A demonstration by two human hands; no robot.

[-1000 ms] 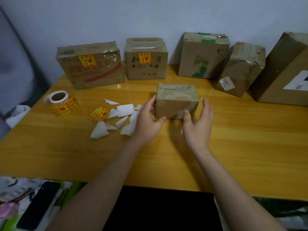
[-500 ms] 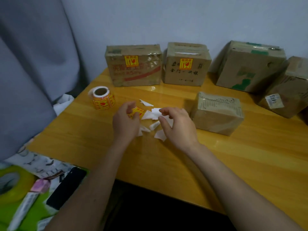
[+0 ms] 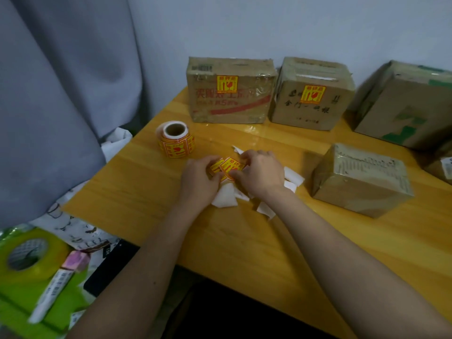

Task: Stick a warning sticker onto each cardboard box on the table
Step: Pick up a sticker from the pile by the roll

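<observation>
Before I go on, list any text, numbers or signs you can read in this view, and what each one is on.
"5", among red print on the left box; the rest is blurred.
Black handwriting on the second box: too blurred to read.
Yellow-and-red stickers on those two boxes: broken-glass sign, words too small.
Same design on the roll and on the stickers held by the left hand and right hand: unreadable.
Near box: faint print, unreadable.
</observation>
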